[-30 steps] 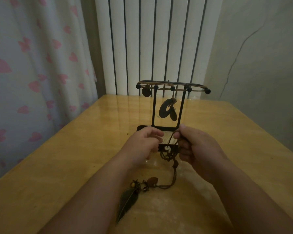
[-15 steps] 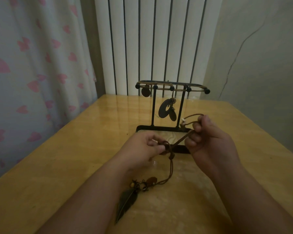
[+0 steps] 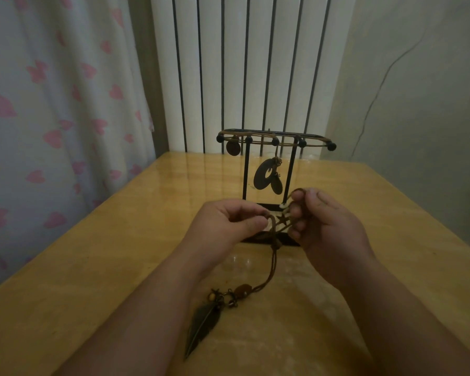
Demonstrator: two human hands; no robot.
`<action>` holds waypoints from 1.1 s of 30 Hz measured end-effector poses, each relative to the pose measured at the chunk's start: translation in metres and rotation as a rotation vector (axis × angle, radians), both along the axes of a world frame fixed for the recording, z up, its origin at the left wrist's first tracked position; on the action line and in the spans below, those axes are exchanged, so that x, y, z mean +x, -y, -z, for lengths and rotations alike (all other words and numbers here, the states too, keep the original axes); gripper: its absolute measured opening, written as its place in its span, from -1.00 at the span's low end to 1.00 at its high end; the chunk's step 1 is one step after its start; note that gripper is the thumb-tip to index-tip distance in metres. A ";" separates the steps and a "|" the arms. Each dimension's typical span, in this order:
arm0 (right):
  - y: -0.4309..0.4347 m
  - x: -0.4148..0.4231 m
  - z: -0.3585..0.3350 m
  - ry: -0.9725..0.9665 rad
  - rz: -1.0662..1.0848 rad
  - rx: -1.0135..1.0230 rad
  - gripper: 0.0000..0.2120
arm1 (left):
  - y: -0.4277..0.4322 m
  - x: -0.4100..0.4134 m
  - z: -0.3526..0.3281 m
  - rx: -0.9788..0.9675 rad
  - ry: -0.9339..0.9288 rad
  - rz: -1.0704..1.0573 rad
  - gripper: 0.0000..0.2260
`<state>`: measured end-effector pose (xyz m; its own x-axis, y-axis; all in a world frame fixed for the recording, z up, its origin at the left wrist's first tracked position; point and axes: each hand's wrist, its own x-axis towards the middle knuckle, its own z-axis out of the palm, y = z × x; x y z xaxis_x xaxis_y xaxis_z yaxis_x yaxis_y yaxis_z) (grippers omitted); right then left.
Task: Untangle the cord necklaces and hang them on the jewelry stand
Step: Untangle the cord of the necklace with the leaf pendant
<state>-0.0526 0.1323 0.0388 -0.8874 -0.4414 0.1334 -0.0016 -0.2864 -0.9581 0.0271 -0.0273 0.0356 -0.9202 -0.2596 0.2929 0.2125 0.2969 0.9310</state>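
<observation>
Obs. 1: Starting at 9 o'clock: a curtain [image 3: 52, 131] with pink hearts is hanging beside the table [image 3: 92, 267]. Your left hand [image 3: 228, 223] is hovering just short of centre, fingers curled, thumb and forefinger pinching a loop of the cord necklace [image 3: 273, 261].

Obs. 2: Confirming. From that pinch the cord is dropping toward 6 o'clock, then trailing to 7 o'clock along the tabletop. It is ending in a cluster of beads [image 3: 228, 295] and a feather pendant [image 3: 201, 327], both lying flat on the wood between your forearms.

Obs. 1: At 12 o'clock of your hands the jewelry stand [image 3: 276, 143] is standing upright, its base partly hidden behind your fingers. A round disc [image 3: 233, 148] is hanging near the rail's left end; an oval pendant [image 3: 263, 175] is hanging between the two uprights. A white radiator [image 3: 242, 63] is rising behind it.

Obs. 2: Your right hand [image 3: 329, 226], at 3 o'clock of the left, is gripping the cord's other strands, fingers curled round them, a pale bead [image 3: 283, 205] showing at the fingertips. The strands are crossing in the gap between your hands; I cannot tell how they are knotted.

Obs. 1: At far 3 o'clock, a thin dark line [image 3: 377, 90] is running up the wall.
</observation>
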 end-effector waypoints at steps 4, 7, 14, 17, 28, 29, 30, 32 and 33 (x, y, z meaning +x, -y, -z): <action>0.004 -0.002 0.008 -0.361 0.210 0.617 -0.83 | 0.001 -0.001 0.001 0.005 -0.017 -0.015 -0.77; 0.005 -0.001 0.009 -0.340 0.261 0.568 -0.87 | 0.001 -0.003 0.002 -0.023 -0.018 -0.044 -0.74; 0.010 0.009 0.003 -0.267 0.046 0.413 -0.86 | 0.002 -0.007 0.006 -0.052 -0.031 -0.144 -0.85; 0.009 0.012 0.003 -0.314 -0.022 0.521 -0.88 | 0.003 -0.008 0.007 -0.043 -0.037 -0.146 -0.88; -0.005 -0.007 -0.012 0.075 0.159 0.442 -0.92 | 0.011 -0.010 0.008 0.191 0.059 -0.072 -0.80; -0.008 -0.007 -0.011 0.076 0.127 0.460 -0.93 | 0.011 -0.010 0.008 0.173 0.062 -0.083 -0.80; -0.012 -0.007 -0.010 0.058 0.077 0.482 -0.94 | 0.010 -0.009 0.008 0.154 0.061 -0.098 -0.79; -0.018 -0.007 -0.008 0.001 -0.067 0.536 -0.94 | 0.010 -0.009 0.007 0.116 0.045 -0.134 -0.80; -0.021 -0.007 -0.008 -0.017 -0.146 0.581 -0.90 | 0.010 -0.008 0.006 0.104 0.029 -0.152 -0.81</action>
